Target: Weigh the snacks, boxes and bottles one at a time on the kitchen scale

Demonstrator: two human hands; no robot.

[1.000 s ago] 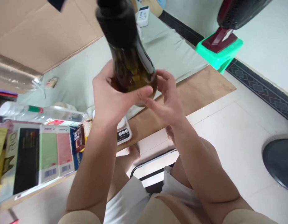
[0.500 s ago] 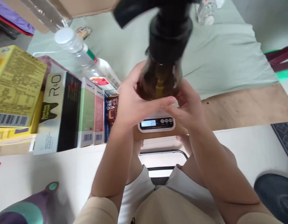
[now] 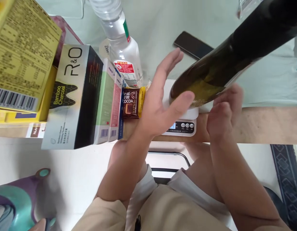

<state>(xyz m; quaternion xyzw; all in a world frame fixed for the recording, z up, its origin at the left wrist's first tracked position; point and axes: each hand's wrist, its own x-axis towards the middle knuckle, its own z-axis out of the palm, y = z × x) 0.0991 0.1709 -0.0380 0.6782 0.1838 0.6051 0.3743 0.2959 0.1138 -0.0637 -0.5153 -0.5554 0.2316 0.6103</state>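
A dark glass-like bottle (image 3: 211,73) leans toward the upper right over a small white digital scale (image 3: 190,126); its top runs out of view. In the previous view its black pump head shows. My right hand (image 3: 224,110) has its fingers curled against the bottle's lower right side, slightly blurred. Beside the bottle's base, my left hand (image 3: 160,109) is open, thumb and fingers spread apart. Its thumb overlaps the bottle's lower edge; whether it touches cannot be told. The left hand hides part of the scale and its lit display.
Left of the scale stand a cocoa snack packet (image 3: 131,104), a clear bottle with a red label (image 3: 126,61), a bamboo charcoal box (image 3: 69,96) and a yellow box (image 3: 25,61). A phone (image 3: 195,45) lies on the green cloth (image 3: 158,25). The wooden edge (image 3: 266,125) runs in front.
The bottle has gone from upright between both hands to tilted toward the right. My left hand has opened away from it, and my right hand has moved right. The view has shifted, bringing the phone in.
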